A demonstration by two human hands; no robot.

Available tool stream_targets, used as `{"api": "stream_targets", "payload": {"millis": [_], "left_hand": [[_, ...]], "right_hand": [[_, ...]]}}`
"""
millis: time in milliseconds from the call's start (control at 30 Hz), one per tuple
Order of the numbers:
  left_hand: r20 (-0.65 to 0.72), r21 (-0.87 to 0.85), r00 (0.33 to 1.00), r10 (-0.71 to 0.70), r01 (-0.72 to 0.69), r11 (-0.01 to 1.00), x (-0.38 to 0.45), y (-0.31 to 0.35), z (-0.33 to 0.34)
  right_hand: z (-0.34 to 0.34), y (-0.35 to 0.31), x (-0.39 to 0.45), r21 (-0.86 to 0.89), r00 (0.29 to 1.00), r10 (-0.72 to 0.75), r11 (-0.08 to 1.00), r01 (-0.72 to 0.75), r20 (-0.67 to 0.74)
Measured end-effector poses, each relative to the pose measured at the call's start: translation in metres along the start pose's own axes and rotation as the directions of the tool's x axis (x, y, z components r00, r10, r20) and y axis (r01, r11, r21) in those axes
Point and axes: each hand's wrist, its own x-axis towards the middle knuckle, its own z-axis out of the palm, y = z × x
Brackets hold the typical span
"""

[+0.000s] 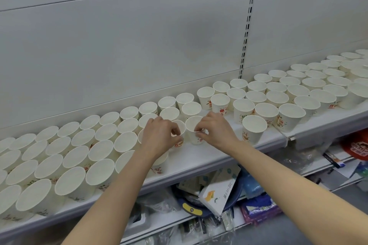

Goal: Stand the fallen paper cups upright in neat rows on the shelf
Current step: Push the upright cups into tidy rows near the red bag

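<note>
Several white paper cups with red and green print stand upright in rows on the white shelf. My left hand pinches the rim of one upright cup in the middle of the shelf. Right beside it, my right hand pinches the rim of another upright cup. The two cups stand side by side, nearly touching. One cup stands alone nearer the front edge to the right. I see no cup lying on its side.
Rows of cups fill the shelf to the left, and more cups fill it to the right. A grey back panel rises behind. Below, a lower shelf holds packaged goods and a tissue box.
</note>
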Motion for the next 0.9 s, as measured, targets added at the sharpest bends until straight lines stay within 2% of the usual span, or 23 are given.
{"api": "stream_targets", "payload": {"millis": [67, 133, 233, 300, 400, 500, 633, 733, 900], "left_hand": [[-0.056, -0.079, 0.998, -0.011, 0.007, 0.997, 0.004, -0.002, -0.001], [-0.105, -0.127, 0.994, -0.026, 0.012, 0.992, 0.012, -0.002, -0.004], [-0.120, -0.132, 0.993, -0.012, -0.004, 0.991, 0.029, 0.007, -0.008], [-0.112, -0.131, 0.994, 0.013, -0.028, 0.991, 0.047, 0.020, -0.009], [-0.064, -0.125, 0.996, 0.066, -0.074, 0.989, 0.084, 0.050, 0.001], [0.010, -0.069, 0.992, 0.126, -0.125, 0.990, 0.118, 0.082, 0.015], [0.086, 0.074, 0.984, 0.156, -0.162, 0.984, 0.149, 0.110, 0.038], [0.071, 0.071, 0.987, 0.146, -0.151, 0.986, 0.156, 0.111, 0.047], [0.033, 0.037, 0.992, 0.125, -0.126, 0.991, 0.155, 0.105, 0.053]], "right_hand": [[-0.001, 0.000, 0.001, 0.019, 1.000, -0.005, 1.000, 0.005, -0.017], [-0.012, 0.009, 0.002, 0.018, 0.995, 0.003, 1.000, -0.001, -0.104], [-0.043, 0.044, 0.011, -0.043, 0.971, 0.157, 0.985, -0.167, -0.181], [-0.066, 0.073, 0.023, -0.104, 0.944, 0.278, 0.949, -0.299, -0.176], [-0.085, 0.113, 0.043, -0.153, 0.917, 0.393, 0.905, -0.398, -0.061], [-0.083, 0.134, 0.056, -0.176, 0.911, 0.411, 0.901, -0.397, 0.048], [-0.076, 0.151, 0.071, -0.216, 0.931, 0.350, 0.921, -0.323, 0.100], [-0.068, 0.159, 0.079, -0.259, 0.940, 0.305, 0.930, -0.259, 0.154], [-0.061, 0.166, 0.085, -0.243, 0.941, 0.303, 0.934, -0.261, 0.153]]}}
